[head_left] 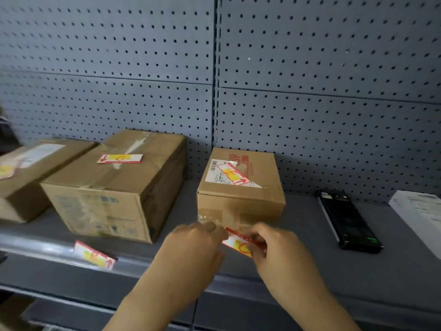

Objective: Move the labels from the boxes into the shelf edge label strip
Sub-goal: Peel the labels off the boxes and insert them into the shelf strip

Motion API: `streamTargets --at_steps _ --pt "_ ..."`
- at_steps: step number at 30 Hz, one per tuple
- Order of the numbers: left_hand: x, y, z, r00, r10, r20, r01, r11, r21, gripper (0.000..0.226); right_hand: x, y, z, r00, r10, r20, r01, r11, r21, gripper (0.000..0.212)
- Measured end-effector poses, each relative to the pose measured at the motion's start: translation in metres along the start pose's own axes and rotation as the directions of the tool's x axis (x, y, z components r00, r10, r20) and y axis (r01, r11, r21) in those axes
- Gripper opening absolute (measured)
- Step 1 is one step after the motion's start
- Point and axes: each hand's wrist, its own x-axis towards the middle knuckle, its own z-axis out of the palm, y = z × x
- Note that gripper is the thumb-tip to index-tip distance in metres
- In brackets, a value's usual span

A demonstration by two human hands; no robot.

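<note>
We are pinching a label (238, 242) between both hands.
Left hand (193, 249) and right hand (276, 249) fingers are clamping its red-bordered, yellow-marked ends; its lettering is blurring, partly hidden.

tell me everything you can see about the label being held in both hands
The label is a small flat card, seemingly paper or thin card, white with a red border and a yellow patch bearing a red mark that is too blurred to read. It is tilted, its left end higher, just in front of the small box and over the shelf's front edge. The left hand pinches its left end and the right hand its right end; both hands hide part of it.
</note>
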Motion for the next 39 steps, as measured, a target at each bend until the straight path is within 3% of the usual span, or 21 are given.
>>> streamTargets --at_steps 6,9,16,24,34,39 --pt "-0.004 -0.030 0.012 0.975 0.107 0.194 -0.115 0.993 0.032 0.032 -0.002 -0.021 0.019 0.993 0.116 0.022 -0.117 0.993 0.026 0.011" --pt "-0.006 -0.020 0.020 0.964 0.068 0.258 -0.067 0.998 -0.015 0.015 -0.003 -0.015 0.022 0.984 0.174 0.024 -0.175 0.984 0.020 0.009" --pt "-0.003 -0.007 0.044 0.890 0.052 0.453 -0.050 0.999 -0.017 0.029 -0.006 -0.003 0.023 0.970 0.227 0.084 -0.235 0.968 0.093 0.018" --pt "-0.007 -0.009 0.049 0.950 0.083 0.300 -0.082 0.996 -0.016 0.030 -0.004 -0.004 0.026 0.978 0.193 0.076 -0.200 0.975 0.100 0.018" --pt "-0.004 -0.004 0.053 0.944 0.087 0.320 -0.117 0.990 0.076 0.019 -0.005 0.006 0.032 0.984 0.164 0.073 -0.170 0.982 0.083 0.017" --pt "-0.004 -0.003 0.054 0.943 0.078 0.322 -0.100 0.993 0.054 0.018 -0.007 0.007 0.033 0.992 0.118 0.045 -0.123 0.983 0.136 0.030"
